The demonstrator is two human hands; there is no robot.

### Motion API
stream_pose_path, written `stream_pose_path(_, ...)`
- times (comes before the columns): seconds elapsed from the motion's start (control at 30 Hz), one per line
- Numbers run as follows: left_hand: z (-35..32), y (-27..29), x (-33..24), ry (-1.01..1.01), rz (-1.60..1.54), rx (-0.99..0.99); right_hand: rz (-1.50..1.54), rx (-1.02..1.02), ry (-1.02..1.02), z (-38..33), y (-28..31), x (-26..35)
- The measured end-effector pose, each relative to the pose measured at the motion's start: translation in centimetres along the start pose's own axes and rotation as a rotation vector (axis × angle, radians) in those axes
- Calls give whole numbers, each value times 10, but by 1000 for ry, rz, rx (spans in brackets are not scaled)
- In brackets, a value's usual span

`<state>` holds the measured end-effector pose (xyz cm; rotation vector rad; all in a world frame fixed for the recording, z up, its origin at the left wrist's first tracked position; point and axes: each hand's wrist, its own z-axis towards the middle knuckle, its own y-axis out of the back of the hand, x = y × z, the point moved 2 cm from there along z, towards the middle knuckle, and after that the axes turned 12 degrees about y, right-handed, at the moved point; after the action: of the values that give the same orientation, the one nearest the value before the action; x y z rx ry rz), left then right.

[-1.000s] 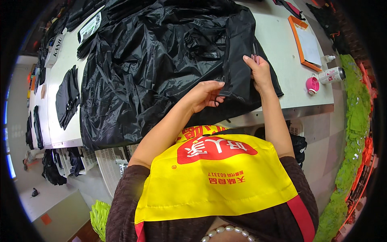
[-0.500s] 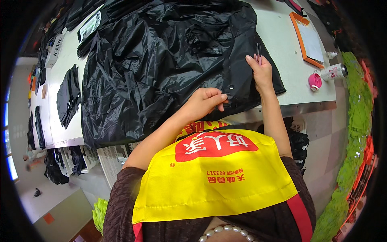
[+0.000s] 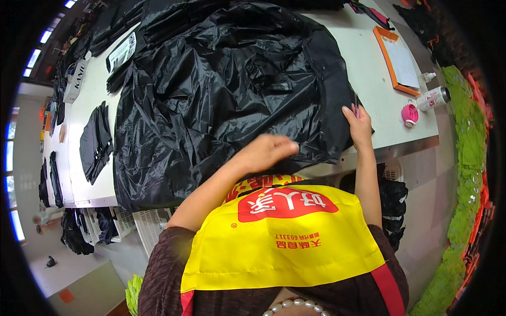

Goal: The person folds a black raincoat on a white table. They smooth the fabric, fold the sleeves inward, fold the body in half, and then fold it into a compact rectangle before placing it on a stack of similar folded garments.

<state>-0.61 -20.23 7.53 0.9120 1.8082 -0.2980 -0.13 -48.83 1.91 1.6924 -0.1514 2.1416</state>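
A large shiny black garment (image 3: 221, 84) lies spread over a white worktable (image 3: 369, 79). My left hand (image 3: 266, 151) rests on its near hem, fingers bent and slightly blurred, touching the fabric. At the garment's right edge my right hand (image 3: 358, 125) lies with fingers pinching the black cloth close to the table's front edge. A yellow apron with red print (image 3: 279, 237) covers my chest below the table.
An orange clipboard (image 3: 398, 60) lies at the far right, with a white bottle (image 3: 432, 98) and a pink round object (image 3: 409, 115) near it. Folded black pieces (image 3: 95, 139) lie at the left. More dark cloth hangs under the table; green material (image 3: 469, 158) lines the right side.
My right hand has slid down along the garment's right edge toward the table front. My left hand has shifted slightly along the near hem.
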Motion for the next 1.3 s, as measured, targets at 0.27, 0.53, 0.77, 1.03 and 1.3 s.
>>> stream_pose_path(0.27,125,122,67,139,-69,-868,-1123,-159,-98,7,84,-22)
stream_pose_path(0.53,106,74,44,166,-958,-330,48,-83,-21,12,-23,28)
stream_pose_path(0.77,0,3,20,202,-1319,5,91,309,462,12,-95,66)
stream_pose_path(1.03,-45,44,23,333,-219,431,155,509,247,-10,-101,73)
stream_pose_path(1.3,-12,49,-39,-318,-22,-103,371,588,184,-22,-97,91)
